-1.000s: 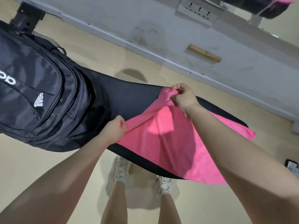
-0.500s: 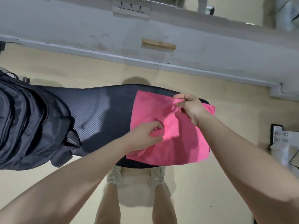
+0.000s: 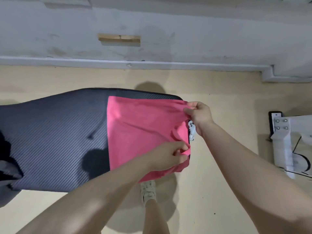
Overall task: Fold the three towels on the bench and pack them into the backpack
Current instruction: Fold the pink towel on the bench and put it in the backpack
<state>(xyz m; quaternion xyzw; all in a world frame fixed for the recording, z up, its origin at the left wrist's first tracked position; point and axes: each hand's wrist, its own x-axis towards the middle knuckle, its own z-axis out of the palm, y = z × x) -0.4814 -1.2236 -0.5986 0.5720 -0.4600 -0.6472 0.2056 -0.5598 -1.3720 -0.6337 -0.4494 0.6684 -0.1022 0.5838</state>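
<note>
Head view: pink towel lay on bench, covering its end. Right hand pinched towel's far corner off bench end; left hand pinched near corner, at bench's near edge. Both grips closed on cloth.

To fold well: keep corners taut, lay edge on matching edge, smooth creases.

Dark shape at bench's other end, likely backpack, mostly cut off. White frame on floor past bench end, apart. Nothing blocked fold. Other towels not seen.
</note>
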